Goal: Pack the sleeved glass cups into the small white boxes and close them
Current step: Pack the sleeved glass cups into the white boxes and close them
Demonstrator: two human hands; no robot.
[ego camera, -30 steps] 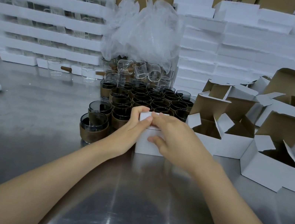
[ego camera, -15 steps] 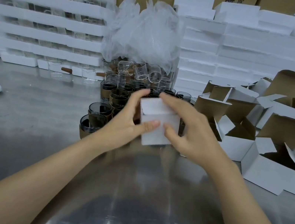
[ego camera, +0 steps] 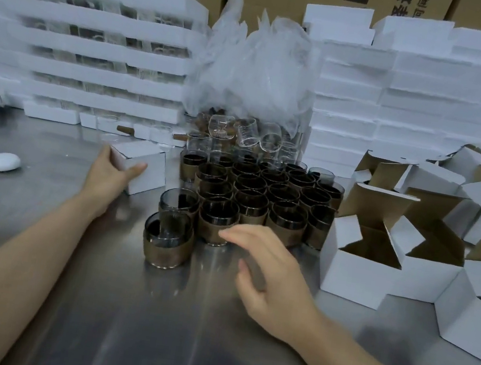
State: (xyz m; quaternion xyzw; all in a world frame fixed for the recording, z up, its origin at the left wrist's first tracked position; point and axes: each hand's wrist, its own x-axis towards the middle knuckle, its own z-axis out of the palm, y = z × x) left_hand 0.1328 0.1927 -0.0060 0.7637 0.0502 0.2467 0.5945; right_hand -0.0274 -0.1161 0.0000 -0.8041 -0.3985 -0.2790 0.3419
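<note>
Gripping a closed small white cardboard box point(ego camera: 140, 167) in left hand point(ego camera: 111, 175), right hand point(ego camera: 267, 282) empty, fingers point(ego camera: 235, 234) spread beside brown-sleeved glass cups point(ego camera: 254, 197), open white boxes point(ego camera: 380, 253) crowded right on steel worktop point(ego camera: 176, 331).

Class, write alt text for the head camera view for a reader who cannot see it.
The left hand grips a closed small white box on a steel table, while the open right hand reaches toward a cluster of sleeved glass cups. Open boxes wait at right.

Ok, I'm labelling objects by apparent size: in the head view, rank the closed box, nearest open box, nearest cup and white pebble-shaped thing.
1. Nearest open box
2. Closed box and nearest cup: too alike, differing nearness
3. White pebble-shaped thing
</note>
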